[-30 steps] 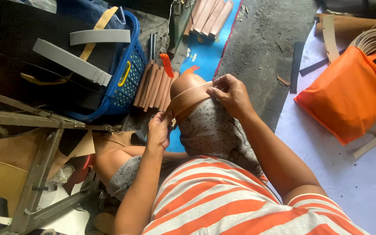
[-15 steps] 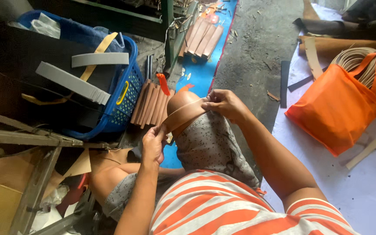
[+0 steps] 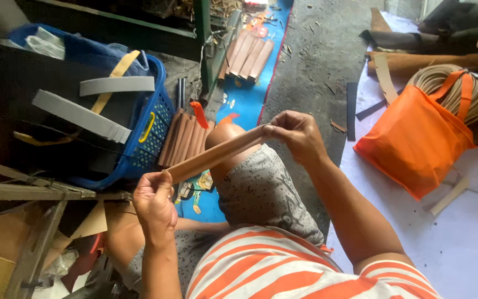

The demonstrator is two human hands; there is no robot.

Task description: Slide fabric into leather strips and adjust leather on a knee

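Holding: person grips a tan leather strip (image 3: 217, 154) by both ends, stretched taut above the raised knee (image 3: 225, 138), so it sits straight and can be looked over
Left hand: left hand (image 3: 153, 202) closed on the lower end of the strip, thumb and fingers pinching it just by the blue basket's corner
Right hand: right hand (image 3: 297, 133) closed on the upper end, fingers curled over the tip, wrist bent inward, likely to keep tension
Strip position: runs diagonally from lower left to upper right, over the knee; cannot tell if it touches the skin
Posture: person sits on the floor, leg folded, striped orange and white shirt (image 3: 283, 277) at frame bottom; the knee seems to serve as a work rest
Stack near knee: brown strips (image 3: 183, 141) lie side by side just beside the knee, within easy reach of the left hand
Orange tool: small orange handle (image 3: 199, 114) rests on top of that stack
Far stack: more strips (image 3: 247, 55) laid out further along the blue mat (image 3: 250, 99), well apart from the hands
Blue basket: blue basket (image 3: 150, 133) on the left holds dark sheets and grey foam strips (image 3: 81, 116)
Orange bag: orange bag (image 3: 416, 138) on the right on a white sheet (image 3: 460, 243), coiled pale cords (image 3: 460, 86) behind it
Floor bits: dark offcut strip (image 3: 351, 111) lies on the concrete between mat and bag
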